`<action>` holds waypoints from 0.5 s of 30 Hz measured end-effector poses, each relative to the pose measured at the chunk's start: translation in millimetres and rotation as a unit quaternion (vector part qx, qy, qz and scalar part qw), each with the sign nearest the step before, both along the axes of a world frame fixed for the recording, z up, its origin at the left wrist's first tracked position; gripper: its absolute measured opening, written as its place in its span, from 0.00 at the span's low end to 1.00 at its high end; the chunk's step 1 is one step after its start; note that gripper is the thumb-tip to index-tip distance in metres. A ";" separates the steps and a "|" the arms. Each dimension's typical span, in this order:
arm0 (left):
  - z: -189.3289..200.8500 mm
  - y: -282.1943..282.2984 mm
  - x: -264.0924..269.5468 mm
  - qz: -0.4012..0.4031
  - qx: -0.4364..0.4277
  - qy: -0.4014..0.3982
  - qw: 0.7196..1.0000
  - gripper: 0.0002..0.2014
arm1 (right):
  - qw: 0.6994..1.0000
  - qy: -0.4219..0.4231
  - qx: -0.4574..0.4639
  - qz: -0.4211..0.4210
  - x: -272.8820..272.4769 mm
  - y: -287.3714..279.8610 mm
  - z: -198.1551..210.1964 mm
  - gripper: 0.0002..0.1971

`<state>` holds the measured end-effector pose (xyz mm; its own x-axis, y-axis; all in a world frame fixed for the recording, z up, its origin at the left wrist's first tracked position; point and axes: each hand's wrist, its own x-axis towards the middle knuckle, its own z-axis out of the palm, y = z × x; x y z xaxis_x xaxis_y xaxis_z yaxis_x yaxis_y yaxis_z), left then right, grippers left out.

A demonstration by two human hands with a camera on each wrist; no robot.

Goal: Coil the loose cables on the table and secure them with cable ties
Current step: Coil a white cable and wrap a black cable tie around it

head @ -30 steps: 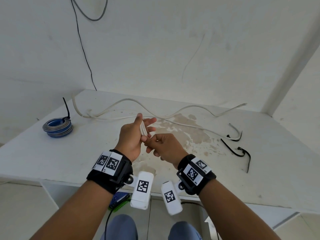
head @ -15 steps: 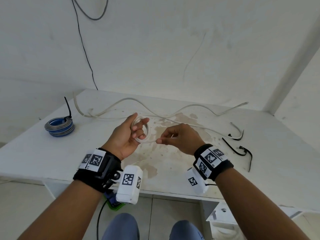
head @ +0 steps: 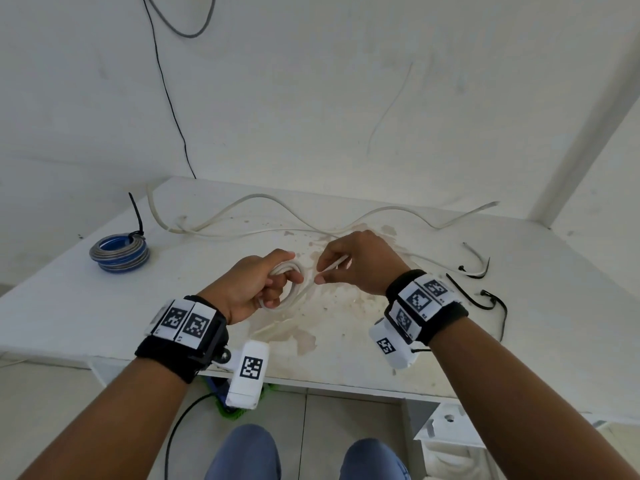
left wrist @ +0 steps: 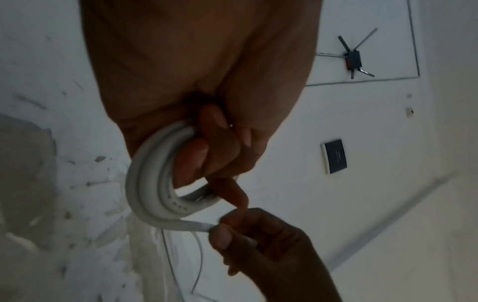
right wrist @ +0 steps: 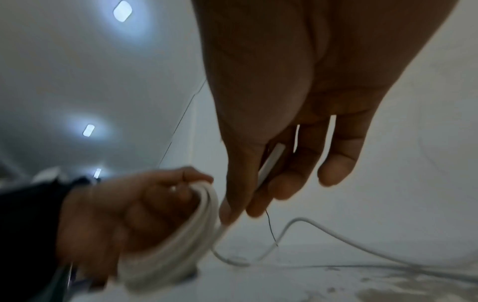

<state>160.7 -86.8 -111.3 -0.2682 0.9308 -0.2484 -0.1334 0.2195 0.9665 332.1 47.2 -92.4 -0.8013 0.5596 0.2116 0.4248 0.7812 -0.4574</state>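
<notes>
Since the earlier frame left hand (head: 254, 282) lowered, gripping white cable coil (head: 287, 289) at frame centre, right hand (head: 356, 263) just right pinching the feeding strand, loose cable (head: 346, 216) trailing up-right.

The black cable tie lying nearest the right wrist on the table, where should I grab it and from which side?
Take the black cable tie by its long bare strap, not the blocky head end. It lies flat on the table, bowed in a shallow curve, so come from above with a thumb-and-finger grip. The right hand is nearest but pinches the white cable; it would probably have to let go first.
</notes>
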 end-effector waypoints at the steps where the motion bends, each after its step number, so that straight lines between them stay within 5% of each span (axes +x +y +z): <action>1: -0.1 -0.5 0.9 -0.004 -0.005 0.010 1.000 0.22 | 0.999 0.022 -0.037 0.004 -0.1 -0.2 1.8 0.10; 7: -0.6 -0.4 3.0 -0.020 -0.017 0.002 1.000 0.32 | 0.982 0.080 -0.166 0.033 0.2 -5.5 10.7 0.11; 15: 6.8 -1.7 10.5 -0.005 -0.007 0.027 1.000 0.38 | 0.972 0.161 -0.164 0.048 -8.8 -17.0 5.5 0.10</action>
